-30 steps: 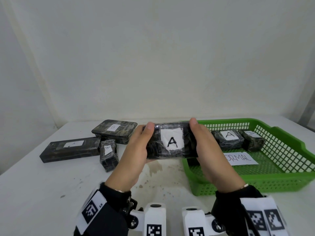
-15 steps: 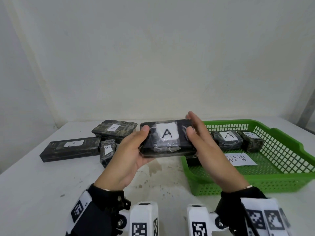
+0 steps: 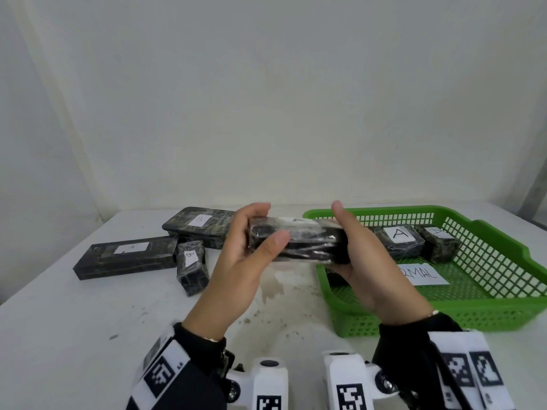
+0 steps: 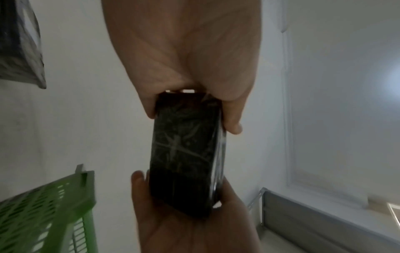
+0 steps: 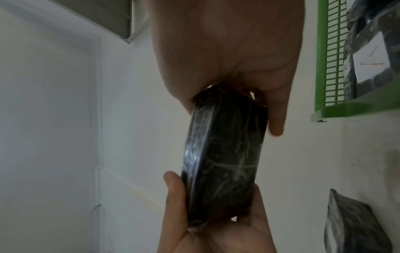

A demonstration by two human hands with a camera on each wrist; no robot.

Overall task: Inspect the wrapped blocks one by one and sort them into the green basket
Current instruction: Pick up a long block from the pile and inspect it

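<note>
Both hands hold a dark wrapped block (image 3: 299, 241) (image 4: 186, 159) (image 5: 225, 157) in the air, just left of the green basket (image 3: 503, 250). Its white label now faces up and away, so I see mostly its long side. My left hand (image 3: 248, 247) grips the left end, thumb on the near side. My right hand (image 3: 358, 250) grips the right end, thumb up at the back. Two wrapped blocks, one labelled A (image 3: 398, 241) and one beside it (image 3: 438, 244), lie in the basket.
Three wrapped blocks lie on the white table at the left: a long one (image 3: 127, 255), a flat one labelled B (image 3: 201, 226) and a small one (image 3: 191, 264). A paper sign (image 3: 423, 273) lies on the basket floor. A wall stands behind the table.
The hands have tilted the held block backward, turning its A label from facing me to facing up and away. The left thumb moved onto the near side.
</note>
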